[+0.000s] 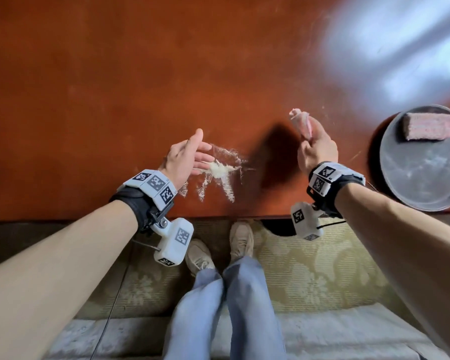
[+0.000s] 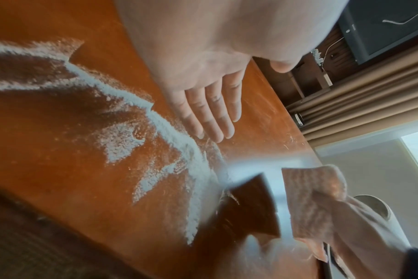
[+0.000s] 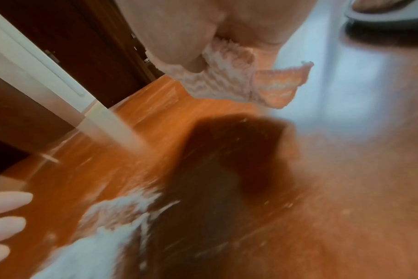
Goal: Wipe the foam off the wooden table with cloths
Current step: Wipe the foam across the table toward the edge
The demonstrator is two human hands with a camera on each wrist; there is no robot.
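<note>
White foam lies smeared in streaks near the front edge of the reddish wooden table. My left hand hovers just left of the foam with straight fingers, holding nothing. My right hand is raised above the table to the right of the foam and grips a pink cloth; the cloth hangs bunched from the fingers, off the surface. In the left wrist view the foam streaks run beside my fingertips, and the pink cloth shows at lower right.
A round grey tray at the table's right front holds a second folded pink cloth. Window glare covers the far right of the table. The table's front edge is just below my wrists, above a patterned rug and my feet.
</note>
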